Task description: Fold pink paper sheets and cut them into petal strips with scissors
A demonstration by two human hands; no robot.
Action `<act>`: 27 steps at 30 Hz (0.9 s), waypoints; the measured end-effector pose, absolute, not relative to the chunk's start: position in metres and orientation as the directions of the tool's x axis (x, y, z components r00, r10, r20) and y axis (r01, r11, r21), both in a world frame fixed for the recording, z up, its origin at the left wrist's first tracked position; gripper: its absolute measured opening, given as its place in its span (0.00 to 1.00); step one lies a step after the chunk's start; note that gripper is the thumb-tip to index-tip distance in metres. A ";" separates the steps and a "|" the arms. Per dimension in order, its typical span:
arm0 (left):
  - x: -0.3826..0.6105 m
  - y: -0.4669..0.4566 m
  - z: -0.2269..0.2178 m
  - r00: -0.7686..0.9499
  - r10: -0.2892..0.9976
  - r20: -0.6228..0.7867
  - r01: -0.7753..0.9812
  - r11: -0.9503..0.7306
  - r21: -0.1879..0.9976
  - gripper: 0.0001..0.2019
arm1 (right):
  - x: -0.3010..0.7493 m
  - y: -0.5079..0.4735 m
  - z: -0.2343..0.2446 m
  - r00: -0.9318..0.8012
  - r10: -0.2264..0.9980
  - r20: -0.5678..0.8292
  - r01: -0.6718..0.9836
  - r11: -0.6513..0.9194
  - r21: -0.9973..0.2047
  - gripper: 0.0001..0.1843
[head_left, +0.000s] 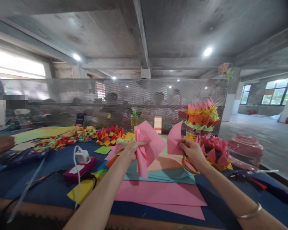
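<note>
My left hand [132,150] is closed on a crumpled pink paper sheet [148,145], held up above the table. My right hand [191,150] pinches a smaller pink paper piece [174,138] between thumb and fingers, and scissors with yellow handles [189,166] hang from its lower fingers. The two pink pieces are apart, with a gap between them. Below them lie flat sheets of coloured paper [158,191] in pink, teal and orange on the dark blue table [38,185].
A stacked paper flower [201,116] and pink paper petals [216,150] stand at the right, beside a pink lidded jar [245,150]. Folded paper pieces [69,135], a green bottle [134,120], a charger on a pink phone [80,164] and a perforated metal screen [110,95] with people behind it.
</note>
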State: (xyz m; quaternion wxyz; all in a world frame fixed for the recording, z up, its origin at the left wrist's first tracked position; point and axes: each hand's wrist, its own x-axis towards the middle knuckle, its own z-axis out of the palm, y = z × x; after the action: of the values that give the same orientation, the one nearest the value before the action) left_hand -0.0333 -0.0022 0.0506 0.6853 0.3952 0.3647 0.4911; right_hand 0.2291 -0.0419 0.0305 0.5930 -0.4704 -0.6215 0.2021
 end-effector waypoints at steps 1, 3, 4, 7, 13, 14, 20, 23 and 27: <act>-0.035 -0.001 0.051 0.202 0.970 -0.138 -0.398 0.210 0.893 0.07 | 0.234 -0.040 0.032 0.163 0.812 0.561 0.366 0.478 -0.798 0.14; -0.037 0.001 0.052 0.142 0.977 -0.159 -0.420 0.204 0.884 0.08 | 0.240 -0.038 0.033 0.164 0.800 0.577 0.415 0.474 -0.776 0.14; -0.037 0.002 0.052 0.133 0.979 -0.152 -0.427 0.195 0.883 0.09 | 0.241 -0.038 0.033 0.158 0.793 0.589 0.446 0.475 -0.759 0.14; -0.037 0.003 0.050 0.151 0.978 -0.141 -0.451 0.195 0.871 0.08 | 0.239 -0.041 0.034 0.136 0.748 0.650 0.562 0.482 -0.672 0.13; -0.037 0.008 0.046 0.181 0.972 -0.151 -0.446 0.218 0.868 0.06 | 0.232 -0.053 0.037 0.038 0.602 0.797 0.744 0.515 -0.425 0.13; -0.037 0.008 0.045 0.165 0.973 -0.164 -0.437 0.221 0.872 0.06 | 0.231 -0.053 0.037 0.023 0.577 0.816 0.757 0.524 -0.391 0.13; -0.037 0.004 0.045 0.189 0.960 -0.205 -0.394 0.265 0.880 0.03 | 0.229 -0.055 0.038 -0.079 0.478 0.875 0.793 0.561 -0.235 0.15; -0.033 -0.001 0.046 0.342 0.905 -0.254 -0.320 0.366 0.874 0.04 | 0.224 -0.058 0.037 -0.173 0.464 0.869 0.791 0.591 -0.158 0.17; -0.025 -0.002 0.039 0.452 0.827 -0.335 -0.206 0.461 0.863 0.06 | 0.210 -0.064 0.030 -0.323 0.528 0.785 0.807 0.587 -0.063 0.20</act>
State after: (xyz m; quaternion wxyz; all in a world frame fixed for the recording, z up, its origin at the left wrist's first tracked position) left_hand -0.0245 -0.0016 0.0388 0.7569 0.3910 0.3972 0.3412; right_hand 0.2104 -0.0643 0.0304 0.4026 -0.4201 -0.7947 -0.1729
